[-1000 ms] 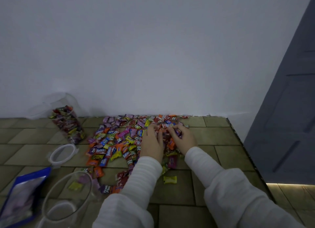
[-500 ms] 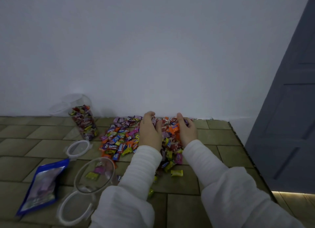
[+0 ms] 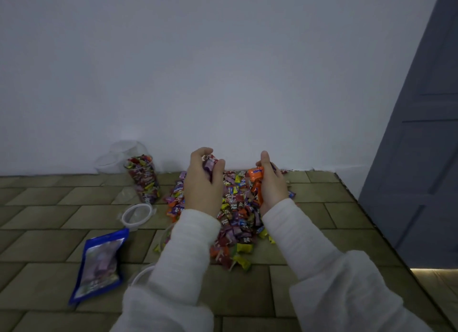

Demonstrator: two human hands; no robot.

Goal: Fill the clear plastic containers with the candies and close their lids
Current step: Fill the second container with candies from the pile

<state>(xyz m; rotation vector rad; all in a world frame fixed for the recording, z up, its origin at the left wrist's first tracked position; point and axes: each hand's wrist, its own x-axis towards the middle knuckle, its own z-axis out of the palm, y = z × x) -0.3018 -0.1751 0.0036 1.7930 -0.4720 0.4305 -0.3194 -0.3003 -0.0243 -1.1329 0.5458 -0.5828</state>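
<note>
Half a second before, both hands had lain flat on the heap of bright wrapped candies (image 3: pixel 238 215); now they had risen off it, each with a scoop. The left hand (image 3: pixel 204 183) had its fingers curled round purple-wrapped sweets, and the right hand (image 3: pixel 271 183) clutched orange ones, the heap lying just below and between the fingers. The tall clear plastic container already full of candies (image 3: pixel 143 180) stood left of the left fingers, lid off, with a round clear lid (image 3: pixel 137 214) near it. Likely the handfuls were bound for a second container, hidden behind the left sleeve.
</note>
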